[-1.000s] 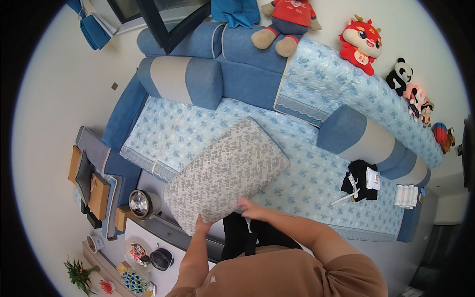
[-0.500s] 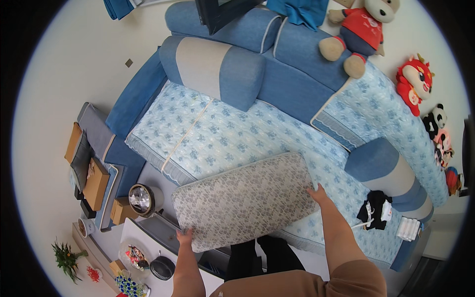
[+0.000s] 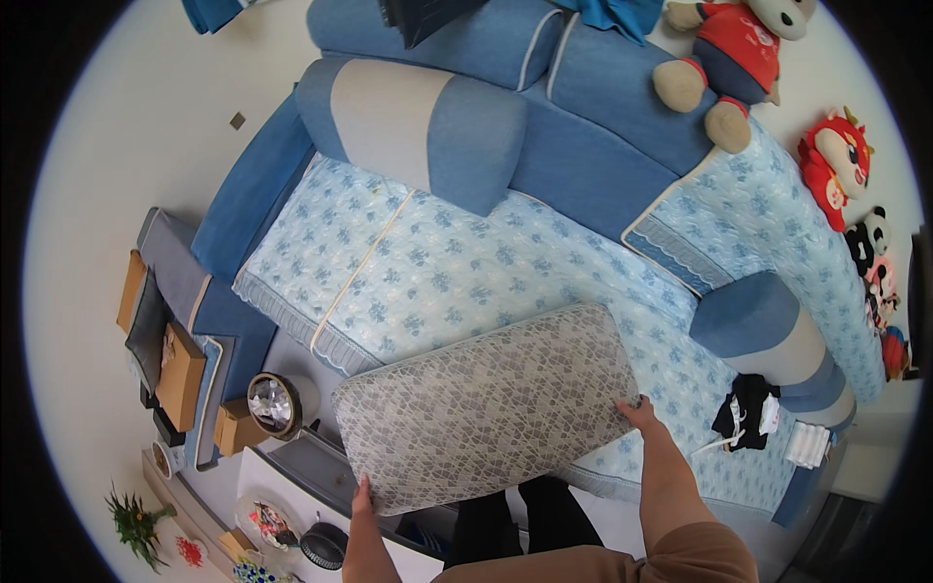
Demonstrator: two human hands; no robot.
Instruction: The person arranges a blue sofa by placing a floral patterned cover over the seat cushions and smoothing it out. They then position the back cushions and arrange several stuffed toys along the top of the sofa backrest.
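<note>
A large rectangular cushion point(image 3: 486, 403) in grey-beige patterned fabric is stretched between my two hands, tilted over the sofa's front edge. At its lower left corner my left hand point(image 3: 362, 497) grips the edge; the fingers beneath are hidden. My right hand point(image 3: 638, 414) is closed on the opposite short side, thumb at the edge. Under and behind the cushion lies a light blue floral quilted sofa cover point(image 3: 466, 257) with ruffled borders.
Blue-and-white bolsters point(image 3: 389, 121) lie on the sofa, with black clothing point(image 3: 746, 413) at the right. Plush toys point(image 3: 736, 58) line the back. At left are a waste bin point(image 3: 275, 403), cardboard boxes point(image 3: 181, 379) and a white table point(image 3: 282, 486) holding a black basket point(image 3: 323, 545).
The cushion has shifted slightly lower and right in the picture, held in both hands. The view has moved a little, so the surroundings appear shifted.
</note>
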